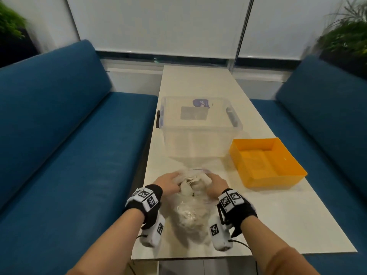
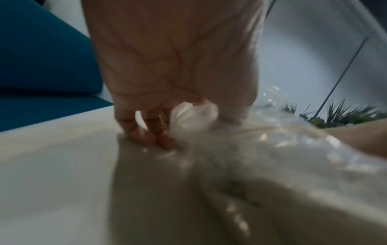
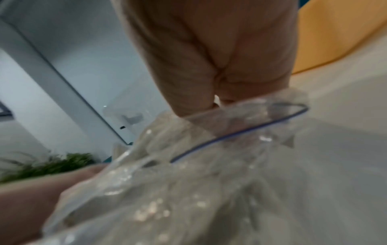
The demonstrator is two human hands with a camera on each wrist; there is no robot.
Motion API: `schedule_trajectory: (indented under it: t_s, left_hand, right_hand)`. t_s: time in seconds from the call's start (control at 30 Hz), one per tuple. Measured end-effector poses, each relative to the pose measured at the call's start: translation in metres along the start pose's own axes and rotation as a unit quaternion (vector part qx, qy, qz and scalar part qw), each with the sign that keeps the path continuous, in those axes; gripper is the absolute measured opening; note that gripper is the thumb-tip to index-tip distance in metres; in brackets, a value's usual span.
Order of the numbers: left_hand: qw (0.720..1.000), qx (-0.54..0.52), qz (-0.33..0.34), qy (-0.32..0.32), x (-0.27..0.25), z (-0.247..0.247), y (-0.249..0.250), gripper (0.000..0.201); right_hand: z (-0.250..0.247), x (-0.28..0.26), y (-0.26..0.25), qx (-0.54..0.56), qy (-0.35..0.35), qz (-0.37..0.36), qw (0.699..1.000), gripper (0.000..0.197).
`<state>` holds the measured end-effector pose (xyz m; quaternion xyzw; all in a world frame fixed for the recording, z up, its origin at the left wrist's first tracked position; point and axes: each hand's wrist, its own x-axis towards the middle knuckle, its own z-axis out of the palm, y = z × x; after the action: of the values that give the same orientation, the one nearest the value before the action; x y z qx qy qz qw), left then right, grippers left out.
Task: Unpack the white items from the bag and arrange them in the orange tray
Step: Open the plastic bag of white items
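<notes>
A clear plastic zip bag (image 1: 190, 211) full of white items lies on the white table (image 1: 278, 215) near its front edge, its blue-edged mouth (image 3: 240, 131) pointing away from me. My left hand (image 1: 168, 182) grips the left side of the bag's mouth; in the left wrist view its fingers (image 2: 146, 132) curl into the plastic (image 2: 251, 149) against the table. My right hand (image 1: 216, 184) grips the right side of the mouth, fingers hidden in the plastic (image 3: 188, 190). The orange tray (image 1: 266, 161) stands empty to the right of the bag.
A clear plastic storage box (image 1: 198, 126) stands behind the bag, holding a purple-labelled packet (image 1: 201, 103). Blue sofas (image 1: 59, 135) flank the table on both sides. Plants (image 1: 345, 40) stand in the far corners.
</notes>
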<state>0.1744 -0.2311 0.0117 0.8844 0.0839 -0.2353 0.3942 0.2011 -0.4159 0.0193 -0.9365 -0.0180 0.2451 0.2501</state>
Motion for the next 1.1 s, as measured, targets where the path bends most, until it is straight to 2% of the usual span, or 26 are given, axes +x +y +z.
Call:
schedule_trajectory:
  t_s: [0.1,0.17,0.2,0.27,0.3,0.33,0.37,0.47,0.53,0.63,0.7,0.77,0.83,0.9,0.93,1.03,1.1]
  left_hand:
    - [1.000,-0.026,-0.008,-0.004,-0.004,-0.008,-0.016,0.086]
    - [0.997,-0.067,0.029,0.024,-0.013,-0.017,-0.019,0.065]
    - [0.993,-0.087,0.052,0.058,-0.019,-0.020,-0.019,0.049]
    - [0.982,-0.099,0.071,0.145,-0.033,-0.020,-0.019,0.031]
    - [0.979,-0.096,0.068,0.166,-0.042,-0.016,-0.017,0.033]
    - [0.981,-0.094,0.054,0.162,-0.051,-0.011,-0.015,0.042]
    - [0.986,-0.096,0.029,0.132,-0.058,-0.004,-0.012,0.057]
    - [0.996,-0.076,-0.037,0.009,-0.060,0.024,-0.015,0.101]
    - [0.993,-0.113,-0.023,0.007,-0.054,0.038,-0.020,0.115]
    - [0.973,-0.227,0.020,0.036,-0.050,0.051,-0.030,0.120]
    - [0.964,-0.261,0.019,0.052,-0.051,0.055,-0.037,0.117]
    - [0.975,-0.217,0.012,0.052,-0.055,0.052,-0.040,0.113]
    - [0.991,-0.132,0.019,0.027,-0.057,0.040,-0.039,0.112]
    - [0.996,-0.075,0.033,0.039,-0.060,0.022,-0.033,0.101]
    - [0.993,-0.071,0.053,0.076,-0.063,0.014,-0.026,0.091]
    - [0.964,-0.071,0.154,0.204,-0.071,-0.001,0.000,0.054]
    - [0.952,-0.076,0.191,0.228,-0.067,0.000,0.021,0.028]
  right_hand:
    - [-0.004,0.001,0.008,-0.013,-0.018,-0.021,1.000,0.066]
    - [-0.014,-0.006,0.010,-0.006,-0.031,-0.045,0.998,0.079]
    - [-0.019,-0.013,0.010,-0.001,-0.011,-0.060,0.998,0.078]
    - [-0.023,-0.028,0.009,-0.014,0.086,-0.089,0.992,0.062]
    - [-0.021,-0.038,0.007,-0.036,0.131,-0.094,0.986,0.054]
    - [-0.016,-0.046,0.006,-0.055,0.150,-0.085,0.983,0.051]
    - [-0.008,-0.051,0.006,-0.057,0.141,-0.068,0.986,0.057]
    - [0.022,-0.051,0.014,0.000,0.017,-0.013,1.000,0.092]
    - [0.032,-0.045,0.019,0.066,-0.007,0.003,0.998,0.105]
    - [0.033,-0.042,0.023,0.095,0.009,0.007,0.995,0.107]
    - [0.032,-0.041,0.025,0.098,0.010,0.001,0.995,0.095]
    - [0.035,-0.036,0.034,0.083,0.004,-0.002,0.997,0.092]
    - [0.033,-0.036,0.037,0.060,-0.008,-0.016,0.998,0.106]
    - [0.022,-0.050,0.027,0.055,-0.004,-0.021,0.998,0.100]
    - [0.017,-0.054,0.025,0.057,0.003,-0.018,0.998,0.092]
    - [0.005,-0.060,0.026,0.058,0.071,-0.064,0.994,0.068]
    - [-0.002,-0.061,0.027,0.051,0.098,-0.104,0.988,0.051]
